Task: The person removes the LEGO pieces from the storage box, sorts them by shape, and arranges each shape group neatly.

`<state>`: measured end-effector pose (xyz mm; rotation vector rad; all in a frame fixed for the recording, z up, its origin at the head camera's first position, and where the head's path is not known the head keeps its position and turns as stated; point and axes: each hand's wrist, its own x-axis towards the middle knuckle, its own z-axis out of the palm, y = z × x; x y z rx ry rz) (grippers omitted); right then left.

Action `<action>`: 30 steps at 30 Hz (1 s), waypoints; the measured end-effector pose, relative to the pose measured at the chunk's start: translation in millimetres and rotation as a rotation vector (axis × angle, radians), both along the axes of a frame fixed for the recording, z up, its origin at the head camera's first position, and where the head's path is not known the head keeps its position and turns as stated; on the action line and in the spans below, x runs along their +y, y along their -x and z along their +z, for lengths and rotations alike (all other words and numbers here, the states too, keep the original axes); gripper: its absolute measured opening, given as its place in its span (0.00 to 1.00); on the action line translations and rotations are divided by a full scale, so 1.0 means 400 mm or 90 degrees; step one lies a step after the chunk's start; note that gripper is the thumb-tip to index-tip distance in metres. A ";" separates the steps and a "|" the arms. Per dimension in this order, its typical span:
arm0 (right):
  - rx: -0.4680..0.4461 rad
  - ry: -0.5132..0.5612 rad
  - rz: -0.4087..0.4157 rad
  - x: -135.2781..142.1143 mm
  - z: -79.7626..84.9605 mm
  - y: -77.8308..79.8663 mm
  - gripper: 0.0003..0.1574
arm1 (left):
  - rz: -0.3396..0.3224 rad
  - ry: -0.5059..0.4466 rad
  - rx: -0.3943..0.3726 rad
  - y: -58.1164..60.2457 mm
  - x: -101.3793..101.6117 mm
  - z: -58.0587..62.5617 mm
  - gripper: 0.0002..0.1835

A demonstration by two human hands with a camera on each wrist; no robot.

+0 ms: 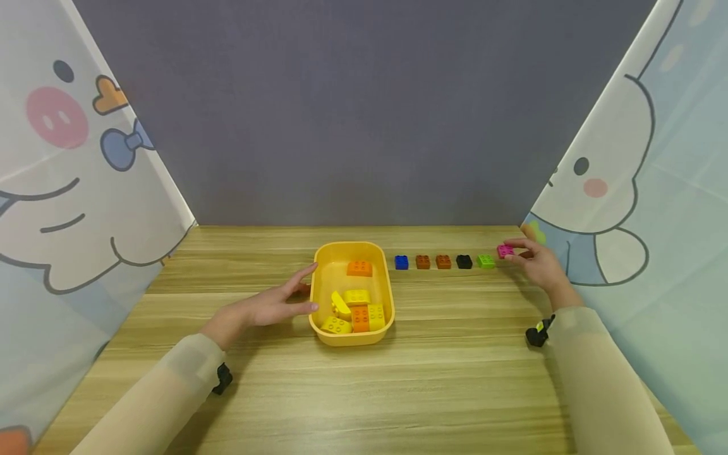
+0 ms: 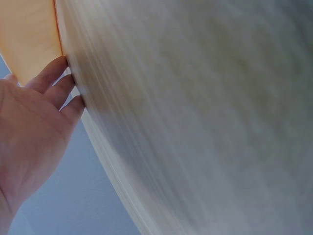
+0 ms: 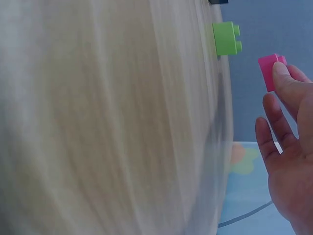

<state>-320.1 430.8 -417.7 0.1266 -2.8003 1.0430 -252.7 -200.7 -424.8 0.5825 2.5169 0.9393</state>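
My right hand (image 1: 536, 265) pinches a pink toy brick (image 1: 505, 251) between thumb and finger at the right end of a row of bricks. In the right wrist view the pink brick (image 3: 269, 71) is held up off the tabletop, its other fingers loosely bent below. Beside it in the row stands a lime green brick (image 1: 486, 261). My left hand (image 1: 272, 306) rests by the left side of a yellow bin (image 1: 321, 278), fingers spread and fingertips right at the wall. Orange bricks (image 1: 360, 268) and yellow bricks (image 1: 357, 296) lie inside the bin.
Left of the green brick, the row holds a black brick (image 1: 464, 261), two brown bricks (image 1: 423, 261) and a blue brick (image 1: 401, 261) near the bin. The wooden table (image 1: 398, 392) ends at a grey back panel (image 1: 358, 126), with printed curtains (image 1: 677, 189) at both sides.
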 end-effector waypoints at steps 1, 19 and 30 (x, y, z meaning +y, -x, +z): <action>-0.006 0.001 -0.003 0.004 -0.002 0.001 0.31 | -0.001 0.000 0.000 0.000 0.000 0.001 0.54; -0.043 -0.026 0.020 0.040 -0.052 0.027 0.29 | -0.001 0.003 0.002 0.003 0.000 0.001 0.54; 0.007 -0.128 0.034 0.045 -0.055 0.029 0.25 | 0.005 0.006 -0.003 -0.001 0.000 0.002 0.53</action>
